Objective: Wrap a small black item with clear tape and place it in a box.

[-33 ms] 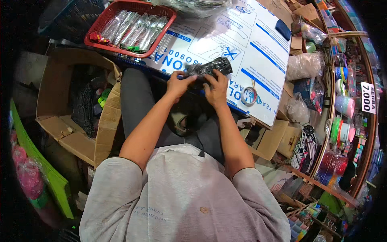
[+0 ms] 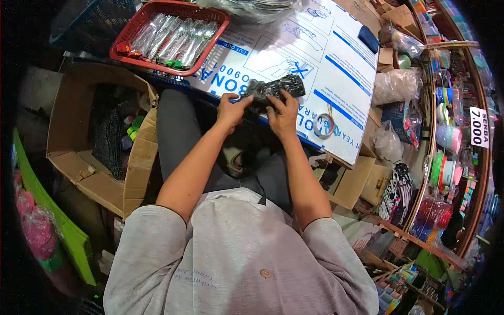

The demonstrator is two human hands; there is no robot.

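A crinkled, shiny black plastic bundle (image 2: 286,85) lies at the near edge of the white-and-blue printed tabletop (image 2: 346,79). My left hand (image 2: 231,111) pinches its left end between thumb and fingers. The fingers of my right hand (image 2: 284,114) are curled over its near side. What the black plastic contains, if anything, cannot be seen. A roll of tape (image 2: 324,126) lies on the tabletop to the right of my right hand.
A red plastic basket (image 2: 201,61) with clear-wrapped cutlery (image 2: 176,42) stands at the far left. An open cardboard box (image 2: 142,157) sits left of my legs. Clear plastic-wrapped goods (image 2: 252,9) and a dark blue pouch-like item (image 2: 368,39) lie farther back. Stocked shelves (image 2: 433,136) line the right.
The black plastic bundle has shifted slightly right, and its left end has spread or turned a little. Both hands stay on it.
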